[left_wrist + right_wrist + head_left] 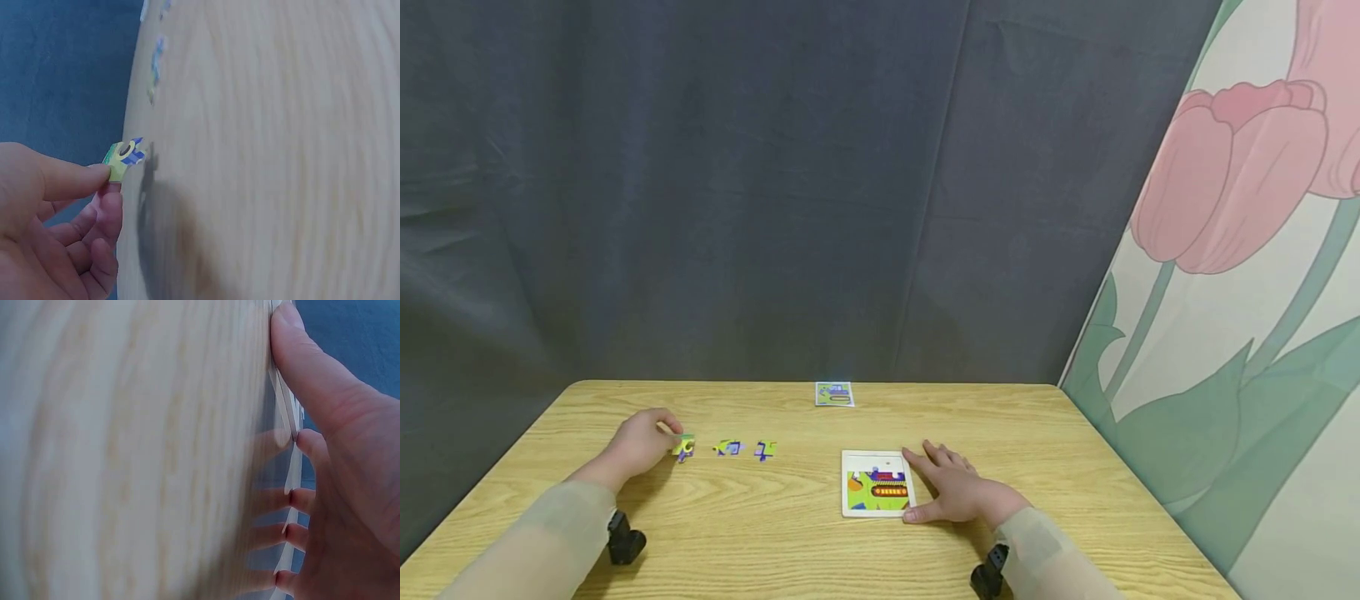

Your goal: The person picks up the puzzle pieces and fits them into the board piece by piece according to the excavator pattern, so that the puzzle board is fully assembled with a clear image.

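Observation:
My left hand (638,443) pinches a green, yellow and blue jigsaw piece (117,170) between thumb and finger. In the left wrist view the piece is held slightly above the wooden table. To its right lie two more jigsaw pieces, one with a light blue patch (730,448) and one with dark blue lines (765,450). My right hand (958,492) rests with spread fingers at the right edge of a white puzzle tray (868,459), its thumb and a finger touching the frame. Joined pieces (880,492) fill the tray's lower part with an orange-and-red tracked vehicle picture.
A small picture card (835,394) lies at the far edge of the wooden table (760,533). Behind the table hangs a dark curtain (737,208). A wall with painted tulips (1210,183) stands on the right.

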Available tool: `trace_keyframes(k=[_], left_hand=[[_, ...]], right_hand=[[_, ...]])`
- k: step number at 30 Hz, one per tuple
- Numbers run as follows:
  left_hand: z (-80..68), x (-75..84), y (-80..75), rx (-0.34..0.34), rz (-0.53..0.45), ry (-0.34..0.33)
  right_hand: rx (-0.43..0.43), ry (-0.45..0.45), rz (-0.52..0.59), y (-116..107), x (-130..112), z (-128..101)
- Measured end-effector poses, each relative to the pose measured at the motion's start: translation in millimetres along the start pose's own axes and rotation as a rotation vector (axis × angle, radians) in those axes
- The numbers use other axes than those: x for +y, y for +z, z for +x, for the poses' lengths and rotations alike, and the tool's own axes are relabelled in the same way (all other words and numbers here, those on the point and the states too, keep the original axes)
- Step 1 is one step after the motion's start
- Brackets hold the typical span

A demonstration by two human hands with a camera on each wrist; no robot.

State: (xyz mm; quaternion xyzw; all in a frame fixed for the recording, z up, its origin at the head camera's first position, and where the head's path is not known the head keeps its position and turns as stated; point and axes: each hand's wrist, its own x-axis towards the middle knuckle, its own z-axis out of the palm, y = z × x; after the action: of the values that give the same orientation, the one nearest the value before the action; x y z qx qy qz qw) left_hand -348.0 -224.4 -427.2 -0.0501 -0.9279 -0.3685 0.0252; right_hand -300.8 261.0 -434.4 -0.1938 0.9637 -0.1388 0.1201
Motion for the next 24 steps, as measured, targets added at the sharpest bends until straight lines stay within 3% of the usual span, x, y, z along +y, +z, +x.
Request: trace_keyframes(k=[5, 10, 18, 24], left_hand=[[5.2, 14.5, 8.7, -0.003, -0.091, 0.007], [13.4, 39.5, 22.3, -0.007, -0.146, 0.021], [18.9, 88.3, 54.0, -0.076, -0.244, 0.035], [23.5, 111.1, 85.5, -0.112, -0.298, 0.04]], right_hand=[[0.0, -0.008, 0.004, 0, 0, 0], [-0.011, 0.005, 0.008, -1, 0, 0], [-0.012, 0.008, 0.002, -2, -2, -1], [-0.009, 0.005, 0.002, -3, -4, -2]])
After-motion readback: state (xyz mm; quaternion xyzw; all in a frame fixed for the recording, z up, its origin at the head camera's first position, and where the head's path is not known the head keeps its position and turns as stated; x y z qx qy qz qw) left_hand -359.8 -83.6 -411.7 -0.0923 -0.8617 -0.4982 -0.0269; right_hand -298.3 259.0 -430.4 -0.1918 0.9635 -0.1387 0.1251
